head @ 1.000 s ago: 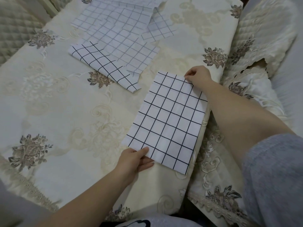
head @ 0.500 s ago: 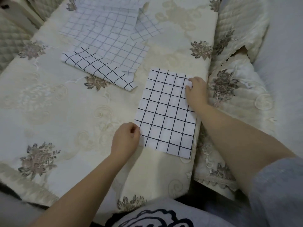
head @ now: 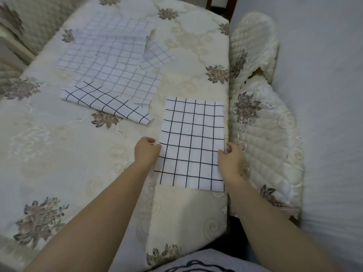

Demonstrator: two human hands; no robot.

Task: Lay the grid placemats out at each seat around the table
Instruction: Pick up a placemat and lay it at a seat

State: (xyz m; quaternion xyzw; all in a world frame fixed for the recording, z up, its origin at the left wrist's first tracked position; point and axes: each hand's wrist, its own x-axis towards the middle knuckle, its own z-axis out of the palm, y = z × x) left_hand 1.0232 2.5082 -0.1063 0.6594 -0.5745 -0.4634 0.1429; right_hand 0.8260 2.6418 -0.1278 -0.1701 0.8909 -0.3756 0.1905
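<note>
1. The front placemat (head: 192, 146) before you looks like a thin, matt white sheet, cloth or paper you cannot tell, smooth, with printed black lines and faint creases at its far edge.
2. The piled placemats (head: 110, 63) look like the same thin, matt stuff.
3. Your counter cloth (head: 59, 144) is cream fabric with a soft satin sheen and raised embroidered flowers.
4. The chair cover (head: 265, 134) is quilted, glossy cream fabric with lacy trim.
5. The chair frame (head: 232, 5) looks like dark wood.
</note>
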